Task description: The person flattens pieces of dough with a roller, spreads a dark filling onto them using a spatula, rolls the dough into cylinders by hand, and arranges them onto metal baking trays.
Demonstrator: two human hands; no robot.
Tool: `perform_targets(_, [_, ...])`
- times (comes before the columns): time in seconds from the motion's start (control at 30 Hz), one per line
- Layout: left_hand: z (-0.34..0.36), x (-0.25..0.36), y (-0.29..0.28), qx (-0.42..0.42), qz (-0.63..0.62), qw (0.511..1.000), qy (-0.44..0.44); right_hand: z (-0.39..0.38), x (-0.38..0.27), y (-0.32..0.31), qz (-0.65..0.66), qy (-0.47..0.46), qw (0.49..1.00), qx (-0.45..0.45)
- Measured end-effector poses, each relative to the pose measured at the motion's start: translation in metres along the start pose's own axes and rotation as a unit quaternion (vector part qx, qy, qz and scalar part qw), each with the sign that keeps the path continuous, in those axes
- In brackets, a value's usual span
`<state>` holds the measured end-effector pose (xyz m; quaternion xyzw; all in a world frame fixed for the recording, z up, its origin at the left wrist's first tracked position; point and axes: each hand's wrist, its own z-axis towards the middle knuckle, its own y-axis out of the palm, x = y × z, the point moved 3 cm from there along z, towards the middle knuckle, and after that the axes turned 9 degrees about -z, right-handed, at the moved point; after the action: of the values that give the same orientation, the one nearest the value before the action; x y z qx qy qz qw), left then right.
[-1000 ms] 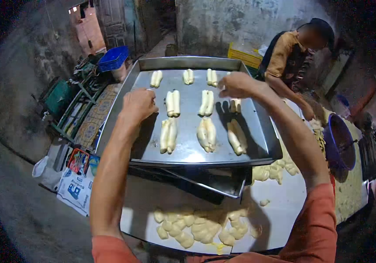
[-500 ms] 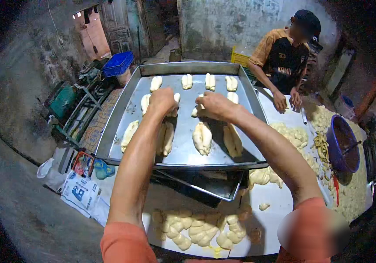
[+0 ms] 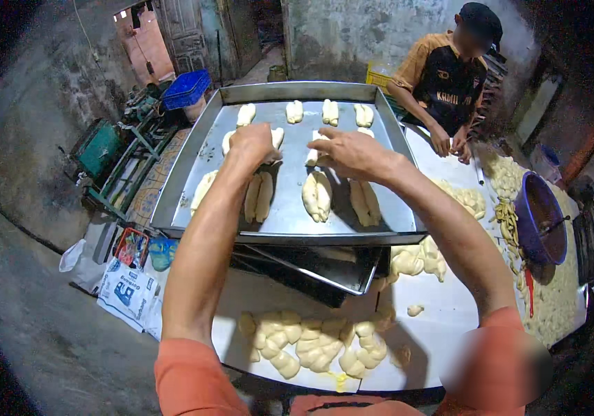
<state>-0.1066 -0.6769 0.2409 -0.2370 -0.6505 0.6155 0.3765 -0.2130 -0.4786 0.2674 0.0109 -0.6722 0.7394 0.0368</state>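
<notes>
A large metal baking tray (image 3: 200, 180) holds rows of pale dough pieces, each made of paired rolls. My left hand (image 3: 250, 144) is closed at a dough piece (image 3: 277, 137) in the second row; its fingertips are partly hidden. Beside it, my right hand (image 3: 356, 154) has its fingers on another dough piece (image 3: 312, 157), which they partly cover. Nearer to me lie a plump split dough piece (image 3: 316, 197), a longer paired piece (image 3: 259, 197) and one in the shadow of my right arm (image 3: 364, 202).
More trays (image 3: 311, 267) are stacked beneath. Dough lumps (image 3: 314, 343) lie on the white table (image 3: 442, 340) close to me. A purple basin (image 3: 541, 218) stands at the right, near a co-worker (image 3: 446, 87) handling something small. A flour-type sack (image 3: 127, 295) lies at the left.
The view has shifted, so the tray sits slightly higher in the picture. My right hand's fingers have stretched out more over the dough. My left hand stays at its piece.
</notes>
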Motion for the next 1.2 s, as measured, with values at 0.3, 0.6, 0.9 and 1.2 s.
perform_targets(0.3, [-0.089,0.0,-0.014,-0.051,0.029,0.997,0.046,-0.032,-0.03,0.021,-0.024,-0.058,0.996,-0.065])
perform_targets(0.6, [-0.123,0.047,-0.03,0.022,-0.087,0.992,0.088,-0.077,0.009,-0.012,0.011,0.171,0.979,-0.11])
perform_targets(0.9, [-0.111,0.098,0.014,-0.016,-0.045,0.997,0.068,-0.096,-0.005,0.019,0.109,0.23,0.967,0.021])
perform_targets(1.2, [-0.109,0.088,0.016,-0.04,-0.04,0.996,0.067,-0.104,-0.014,0.004,-0.07,0.189,0.98,0.0])
